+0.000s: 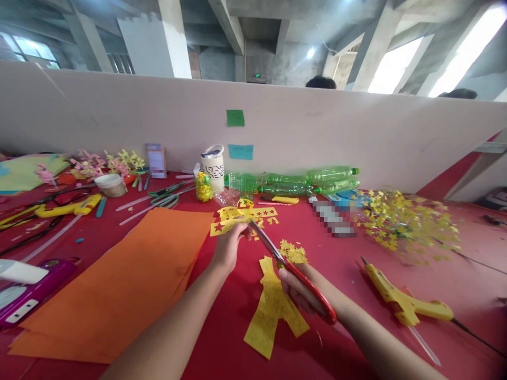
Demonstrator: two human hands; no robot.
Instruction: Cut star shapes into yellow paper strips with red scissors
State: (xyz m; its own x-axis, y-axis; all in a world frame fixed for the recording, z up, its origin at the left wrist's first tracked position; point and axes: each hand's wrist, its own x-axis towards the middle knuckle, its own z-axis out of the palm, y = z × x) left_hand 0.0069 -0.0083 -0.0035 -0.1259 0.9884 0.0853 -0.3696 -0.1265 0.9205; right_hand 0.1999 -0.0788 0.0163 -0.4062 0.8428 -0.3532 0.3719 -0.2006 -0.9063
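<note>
1. Strips of yellow paper [261,316] lie crossed below the right hand, one long axis running towards the person's body and slightly left.
2. Right hand [296,294] has its fingers wrapped around the red handles of the scissors [311,290], above those strips.
3. The scissors' long axis slants from the right wrist forward and left, blades pointing away from the body towards the left fingertips.
4. Just past the right hand sits a pile of small yellow stars [292,252], nearer to it than to the left.
5. Left hand [228,247] has its fingers bunched beside the blade tips; whether they pinch a scrap, I cannot tell.
6. Star-holed yellow paper [267,212] lies just beyond the left fingers, roughly crosswise.
</note>
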